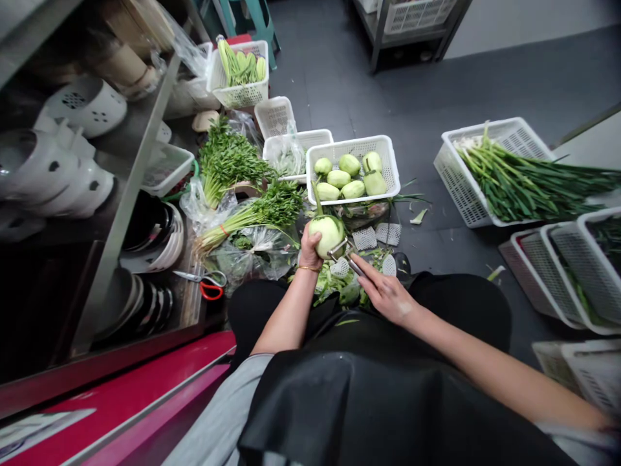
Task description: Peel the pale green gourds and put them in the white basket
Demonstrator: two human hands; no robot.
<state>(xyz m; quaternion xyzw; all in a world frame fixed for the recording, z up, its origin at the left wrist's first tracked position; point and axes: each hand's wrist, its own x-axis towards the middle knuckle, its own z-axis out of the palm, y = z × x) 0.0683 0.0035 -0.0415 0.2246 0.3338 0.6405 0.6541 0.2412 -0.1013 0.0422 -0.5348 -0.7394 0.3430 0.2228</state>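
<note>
My left hand [310, 248] is wrapped around a round, pale green eggplant [328, 233] with its long stem pointing up and away. In my right hand [385, 291] is a metal peeler [353, 261], its fingers closed round the handle. The peeler's head lies against the lower right side of the eggplant. Beneath both hands, green peelings [334, 281] are heaped between my knees. Just beyond, a white plastic basket [396, 178] holds several pale green eggplants [353, 189].
Bunches of leafy greens [233, 158] and red-handled scissors [209, 288] are at the left, beside a metal shelf [140, 155] with stacked bowls. At right stand a basket of long green stalks [509, 171] and several nested baskets [548, 272]. Scraps dot the dark floor [334, 71].
</note>
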